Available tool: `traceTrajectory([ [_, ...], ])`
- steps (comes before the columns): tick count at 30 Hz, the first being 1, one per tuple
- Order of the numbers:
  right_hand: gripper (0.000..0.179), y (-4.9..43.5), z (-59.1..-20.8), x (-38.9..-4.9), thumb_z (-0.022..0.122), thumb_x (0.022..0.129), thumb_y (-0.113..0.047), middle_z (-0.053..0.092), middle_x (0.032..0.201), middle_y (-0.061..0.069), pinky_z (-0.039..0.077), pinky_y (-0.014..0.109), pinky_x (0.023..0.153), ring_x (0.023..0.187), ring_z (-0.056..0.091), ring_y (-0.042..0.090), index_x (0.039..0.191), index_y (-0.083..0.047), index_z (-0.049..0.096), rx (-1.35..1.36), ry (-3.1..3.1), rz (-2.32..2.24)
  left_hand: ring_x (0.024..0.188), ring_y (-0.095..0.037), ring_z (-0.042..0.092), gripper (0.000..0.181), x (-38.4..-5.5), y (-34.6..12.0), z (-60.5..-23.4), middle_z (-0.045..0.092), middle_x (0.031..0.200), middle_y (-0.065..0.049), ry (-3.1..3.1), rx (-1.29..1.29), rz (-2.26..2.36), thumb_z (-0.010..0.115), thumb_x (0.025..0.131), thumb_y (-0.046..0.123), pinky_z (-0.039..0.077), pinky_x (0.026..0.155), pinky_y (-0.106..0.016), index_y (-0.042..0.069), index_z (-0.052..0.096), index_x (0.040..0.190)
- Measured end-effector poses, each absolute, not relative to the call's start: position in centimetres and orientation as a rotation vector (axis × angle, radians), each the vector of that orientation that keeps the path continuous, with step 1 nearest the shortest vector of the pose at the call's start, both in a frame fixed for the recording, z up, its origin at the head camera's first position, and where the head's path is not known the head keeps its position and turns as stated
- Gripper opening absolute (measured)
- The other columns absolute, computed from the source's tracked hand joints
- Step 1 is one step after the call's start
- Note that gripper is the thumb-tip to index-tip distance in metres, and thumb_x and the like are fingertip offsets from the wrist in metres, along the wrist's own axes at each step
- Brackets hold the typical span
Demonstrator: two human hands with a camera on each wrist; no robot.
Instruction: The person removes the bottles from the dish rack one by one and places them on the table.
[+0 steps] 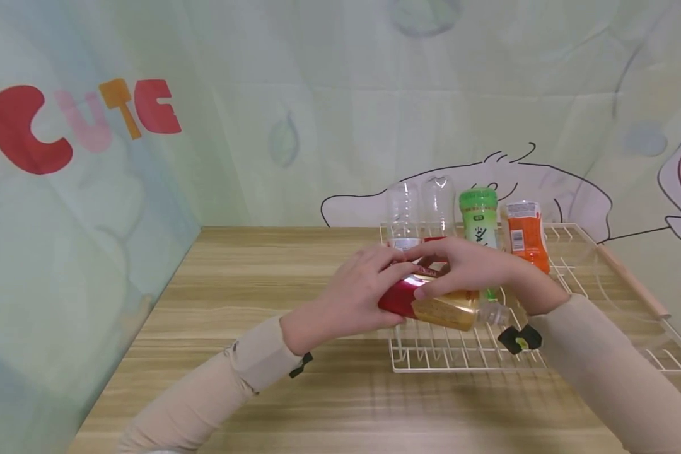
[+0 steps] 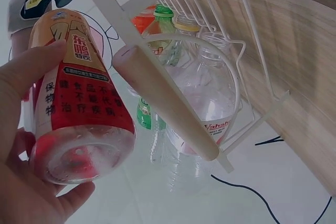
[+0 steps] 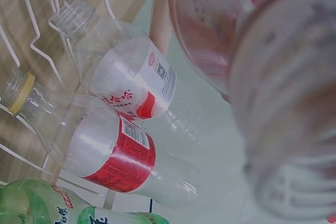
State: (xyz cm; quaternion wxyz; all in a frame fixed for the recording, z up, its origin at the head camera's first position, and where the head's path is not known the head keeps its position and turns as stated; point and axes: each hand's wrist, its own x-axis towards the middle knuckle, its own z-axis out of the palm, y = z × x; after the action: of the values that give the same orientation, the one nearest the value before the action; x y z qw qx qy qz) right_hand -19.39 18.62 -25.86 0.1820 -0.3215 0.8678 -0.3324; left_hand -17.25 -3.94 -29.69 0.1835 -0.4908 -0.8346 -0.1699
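Note:
A plastic drink bottle [image 1: 442, 312] with a red and gold label is held on its side, its uncapped neck pointing right. My left hand [image 1: 357, 293] grips the base end, with the thumb across the label in the left wrist view. My right hand [image 1: 471, 268] holds the bottle nearer its middle, thumb on the near side. Below and behind is a white wire rack [image 1: 448, 369]. Standing neck down in it are a clear bottle [image 1: 403, 211], another clear bottle with a red label [image 3: 123, 156], a green bottle [image 1: 479, 217] and an orange-labelled bottle [image 1: 526, 234].
A pale wooden handle [image 1: 632, 280] runs along the rack's right side. The rack stands on a wood-grain table [image 1: 250, 271]. Behind the table hangs a printed curtain [image 1: 295, 126] with cartoon figures and coloured letters.

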Motion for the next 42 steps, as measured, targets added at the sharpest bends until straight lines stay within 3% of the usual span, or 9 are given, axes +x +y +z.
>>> traceTrajectory([
  [11, 0.058, 18.4, -25.5, -19.4, 0.072, 0.086, -0.027, 0.058, 0.13, 0.007, 0.053, 0.034, 0.09, 0.112, 0.058, 0.026, 0.135, -0.007, 0.051, -0.963, 2.435, -0.978, 0.12, -0.022, 0.048, 0.065, -17.4, -4.6, -29.6, 0.056, 0.126, -0.007, -2.31, -1.359, -0.516, 0.085, 0.07, 0.032, 0.046, 0.098, -0.038, 0.013, 0.059, 0.127],
  [21, 0.056, 19.8, -23.7, -19.5, 0.069, 0.088, -0.023, 0.058, 0.128, 0.011, 0.054, 0.038, 0.089, 0.111, 0.06, 0.026, 0.138, -0.009, 0.048, -0.91, 2.499, -1.05, 0.109, -0.021, 0.055, 0.065, -18.1, -5.9, -29.4, 0.059, 0.119, -0.008, -2.226, -1.284, -0.581, 0.087, 0.067, 0.033, 0.053, 0.087, -0.033, 0.009, 0.061, 0.122],
  [25, 0.056, 20.6, -22.9, -19.4, 0.068, 0.09, -0.019, 0.055, 0.133, 0.009, 0.053, 0.034, 0.089, 0.116, 0.057, 0.025, 0.139, -0.009, 0.046, -0.931, 2.534, -1.136, 0.107, -0.021, 0.055, 0.063, -18.5, -6.7, -29.4, 0.06, 0.117, -0.008, -2.221, -1.226, -0.574, 0.085, 0.068, 0.033, 0.054, 0.084, -0.032, 0.008, 0.062, 0.121],
  [33, 0.055, 22.6, -21.8, -19.2, 0.065, 0.091, -0.014, 0.053, 0.136, 0.005, 0.049, 0.019, 0.089, 0.114, 0.055, 0.009, 0.142, -0.015, 0.044, -0.9, 2.686, -1.177, 0.101, -0.024, 0.056, 0.059, -19.5, -8.8, -29.5, 0.06, 0.111, -0.01, -2.205, -1.095, -0.582, 0.084, 0.064, 0.029, 0.054, 0.079, -0.035, 0.005, 0.062, 0.114],
  [42, 0.051, 25.4, -21.8, -19.3, 0.062, 0.094, -0.014, 0.058, 0.132, -0.003, 0.049, 0.017, 0.084, 0.112, 0.055, 0.001, 0.142, -0.017, 0.044, -0.734, 2.808, -1.223, 0.101, -0.025, 0.055, 0.062, -20.5, -11.2, -30.0, 0.06, 0.11, -0.011, -2.275, -0.948, -0.696, 0.085, 0.065, 0.027, 0.055, 0.077, -0.037, 0.004, 0.056, 0.115],
])
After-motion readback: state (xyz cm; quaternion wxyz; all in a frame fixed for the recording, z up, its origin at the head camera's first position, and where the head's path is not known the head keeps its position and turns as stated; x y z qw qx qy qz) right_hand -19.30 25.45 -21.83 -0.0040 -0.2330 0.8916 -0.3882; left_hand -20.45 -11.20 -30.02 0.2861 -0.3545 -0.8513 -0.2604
